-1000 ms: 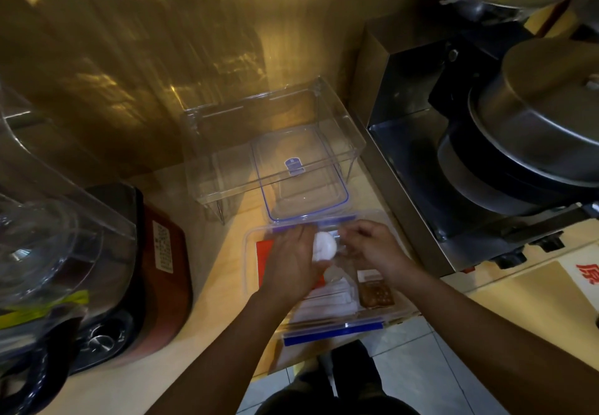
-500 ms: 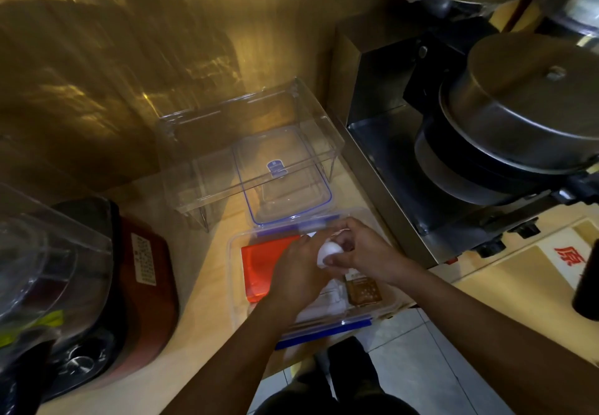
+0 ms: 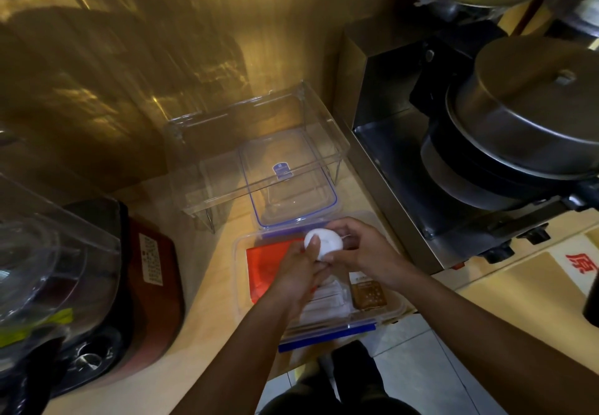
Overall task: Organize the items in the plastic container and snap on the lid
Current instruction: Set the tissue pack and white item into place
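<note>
Two hands are busy over the open plastic container (image 3: pixel 393 309), which sits at the near edge of the bench (image 3: pixel 214 278). We have our left hand (image 3: pixel 299 273) and right hand (image 3: pixel 363 254) both wrapped around one small white round item (image 3: pixel 324 242), held just above the container's far half; what it is we cannot tell. Under the hands we already have a red flat packet (image 3: pixel 264 264) on the left, white sachets (image 3: pixel 324 306) in the middle and a brown packet (image 3: pixel 368 294) on the right, all lying flat inside. So packing looks mostly done, with the white item yet to be placed. Beyond the container, the lid (image 3: pixel 291 187) with its blue seal lies separate on the bench, its near edge just beside the container's far rim, its far part tucked under a clear acrylic stand (image 3: pixel 201 168). Left to do, in our judgement: seat the white item, fetch the lid, press the blue clips (image 3: pixel 327 338) shut. Lid step not yet started.
</note>
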A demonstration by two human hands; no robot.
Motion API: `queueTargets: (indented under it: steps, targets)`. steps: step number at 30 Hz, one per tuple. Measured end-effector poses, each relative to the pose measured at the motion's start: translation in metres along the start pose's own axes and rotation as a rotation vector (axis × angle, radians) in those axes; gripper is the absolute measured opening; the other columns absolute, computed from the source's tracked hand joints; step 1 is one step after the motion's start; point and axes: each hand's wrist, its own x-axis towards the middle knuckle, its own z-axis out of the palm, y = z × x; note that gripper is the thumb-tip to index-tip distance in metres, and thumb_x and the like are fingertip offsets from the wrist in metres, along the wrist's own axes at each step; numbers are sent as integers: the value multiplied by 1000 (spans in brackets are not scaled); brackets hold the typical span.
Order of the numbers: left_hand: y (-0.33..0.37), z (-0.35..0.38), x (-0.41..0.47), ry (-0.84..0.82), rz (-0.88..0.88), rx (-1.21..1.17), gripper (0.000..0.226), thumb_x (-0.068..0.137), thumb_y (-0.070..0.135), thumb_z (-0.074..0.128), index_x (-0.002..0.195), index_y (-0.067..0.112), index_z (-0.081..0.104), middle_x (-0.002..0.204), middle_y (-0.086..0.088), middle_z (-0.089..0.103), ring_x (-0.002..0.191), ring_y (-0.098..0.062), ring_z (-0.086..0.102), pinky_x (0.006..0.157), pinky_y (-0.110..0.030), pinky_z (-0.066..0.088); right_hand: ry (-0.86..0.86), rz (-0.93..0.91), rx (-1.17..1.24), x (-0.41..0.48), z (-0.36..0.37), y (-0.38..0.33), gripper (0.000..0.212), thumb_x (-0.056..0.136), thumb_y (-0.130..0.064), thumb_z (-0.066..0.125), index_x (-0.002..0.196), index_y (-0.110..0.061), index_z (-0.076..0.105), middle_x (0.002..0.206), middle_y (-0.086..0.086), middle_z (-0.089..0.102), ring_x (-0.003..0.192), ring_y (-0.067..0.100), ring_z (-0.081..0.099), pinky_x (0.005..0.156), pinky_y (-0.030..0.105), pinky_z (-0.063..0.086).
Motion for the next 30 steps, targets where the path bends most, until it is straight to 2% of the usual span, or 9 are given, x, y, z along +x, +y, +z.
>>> queueTargets:
  steps: [3, 6, 8, 10, 12, 15, 19, 24, 30]
  targets:
    - [-1, -1, -3, 85, 94, 158, 22, 97, 29, 42, 112, 15, 50, 98, -3, 64, 79, -9, 62, 61, -21, 52, -5, 18, 3, 2, -5, 8, 43, 75, 2, 72, 113, -13, 59, 112, 5, 62, 101, 20, 61, 76, 29, 56]
    - [-9, -13, -2, 254, 387, 482, 13, 93, 24, 51, 103, 18, 55, 96, 3, 62, 84, -7, 59, 61, -12, 45, -34, 41, -42, 5, -10, 19, 43, 75, 6, 70, 108, -18, 61, 105, -2, 62, 97, 15, 61, 72, 21, 57]
    - [-17, -25, -1, 308, 532, 765, 23, 88, 30, 58, 110, 23, 55, 102, 7, 60, 96, -12, 57, 74, -20, 43, -65, 68, -161, 6, -12, 27, 44, 74, 4, 72, 109, -20, 60, 109, -3, 61, 102, 15, 61, 81, 26, 56]
    - [-24, -38, 3, 281, 603, 1011, 45, 82, 39, 64, 122, 24, 50, 120, 2, 58, 112, -16, 50, 95, -35, 41, -86, 90, -247, 7, -11, 34, 41, 75, 0, 73, 102, -25, 56, 107, -3, 61, 105, 17, 61, 86, 33, 55]
    - [-30, -50, 7, 231, 562, 1270, 68, 78, 49, 64, 136, 24, 38, 143, -2, 43, 132, -20, 35, 112, -42, 24, -72, 113, -286, 9, -6, 38, 41, 76, -2, 72, 89, -33, 48, 106, -1, 59, 103, 20, 61, 81, 36, 57]
    - [-39, -64, 11, 194, 496, 1551, 83, 81, 54, 57, 146, 24, 15, 158, 0, 13, 145, -19, 8, 117, -42, 4, -53, 141, -346, 12, 1, 42, 37, 76, -8, 73, 85, -32, 47, 101, -4, 58, 100, 18, 60, 78, 34, 56]
    - [-38, -70, 9, 172, 495, 1586, 78, 86, 43, 56, 147, 24, 11, 159, -1, 7, 146, -20, 4, 119, -42, 4, -47, 213, -416, 16, 5, 46, 32, 76, -11, 74, 97, -17, 52, 101, -4, 59, 96, 14, 58, 78, 30, 53]
    - [-32, -71, 9, 129, 457, 1598, 74, 89, 39, 54, 147, 26, 9, 159, -1, 5, 146, -20, 2, 120, -41, 3, -32, 222, -427, 18, 10, 46, 35, 77, -12, 74, 105, -12, 55, 100, -2, 60, 89, 11, 58, 60, 14, 43]
    - [-30, -67, 7, 138, 400, 1567, 73, 89, 33, 55, 147, 29, 10, 159, 2, 7, 147, -19, 0, 117, -51, 4, 37, 233, -442, 19, 12, 48, 32, 77, -13, 74, 101, -11, 54, 96, -1, 60, 74, 5, 54, 54, 14, 39]
